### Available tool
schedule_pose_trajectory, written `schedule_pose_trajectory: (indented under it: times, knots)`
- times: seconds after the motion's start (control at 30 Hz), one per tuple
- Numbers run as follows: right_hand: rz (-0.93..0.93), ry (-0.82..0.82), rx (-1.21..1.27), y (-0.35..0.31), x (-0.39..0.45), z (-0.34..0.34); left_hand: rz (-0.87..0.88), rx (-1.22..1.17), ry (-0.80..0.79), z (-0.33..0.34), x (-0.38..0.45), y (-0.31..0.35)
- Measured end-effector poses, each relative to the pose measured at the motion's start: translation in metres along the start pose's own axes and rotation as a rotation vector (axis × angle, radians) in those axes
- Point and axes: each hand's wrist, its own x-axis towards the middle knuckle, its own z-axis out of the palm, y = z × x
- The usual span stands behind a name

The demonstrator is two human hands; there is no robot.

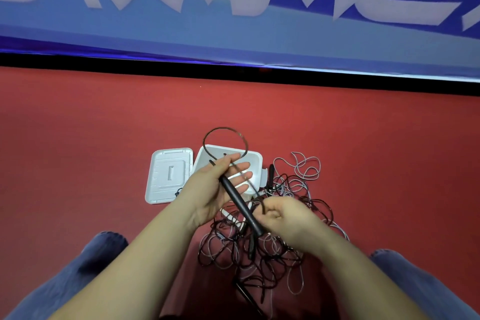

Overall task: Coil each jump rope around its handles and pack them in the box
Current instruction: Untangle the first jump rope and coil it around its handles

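Knees in blue trousers are seen at the bottom corners, both forearms reaching forward between them. A tangled pile of dark and pale jump ropes is spread on the red floor between the knees, with a spare black handle lying at its near edge. Above the pile, the right hand is curled around the lower end of a black handle and a strand of dark cord is pinched at its fingers. The left hand is held palm up with fingers extended, the handle's upper part resting across the palm, thumb near it; a firm grip is not shown. The hands are close together, joined by the handle. A loop of dark rope is raised from the handle's top, arching over the box. Just behind the hands, the white box is set open on the floor, its inside mostly hidden by the left hand. Its lid is laid just beside it on the left, inner side up. More pale cord is strewn to the right of the box. Farther back, a black strip and a blue banner with white characters are seen.
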Motion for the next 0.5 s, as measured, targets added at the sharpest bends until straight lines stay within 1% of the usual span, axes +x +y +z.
schedule_pose_trajectory:
  times: [0.07,0.13,0.2,0.23,0.27,0.37,0.43,0.47,0.5]
  knots:
    - [0.038,0.138,0.194,0.002,0.005,-0.006,0.014,0.150,-0.026,-0.001,0.000,-0.005]
    - [0.054,0.227,0.451,0.000,0.006,-0.015,0.021,0.462,-0.069,-0.004,0.000,-0.015]
    - [0.064,0.284,0.659,-0.002,0.004,-0.022,0.053,0.803,-0.196,-0.007,-0.002,-0.024]
    - [0.068,0.302,0.742,-0.002,0.003,-0.025,0.076,0.922,-0.253,-0.007,-0.004,-0.026]
    - [0.070,0.314,0.825,-0.002,0.003,-0.027,0.095,0.988,-0.281,-0.007,-0.006,-0.028]
    - [0.054,0.309,1.093,-0.004,0.003,-0.031,0.103,0.995,-0.274,-0.007,-0.004,-0.031]
    - [0.020,0.261,1.211,-0.005,0.002,-0.035,0.086,0.941,-0.253,-0.005,-0.004,-0.035]
    - [0.011,0.229,1.215,-0.006,0.002,-0.036,0.088,0.898,-0.223,-0.004,-0.003,-0.035]
    - [0.017,0.201,1.135,-0.004,0.002,-0.036,0.084,0.836,-0.177,-0.003,-0.002,-0.035]
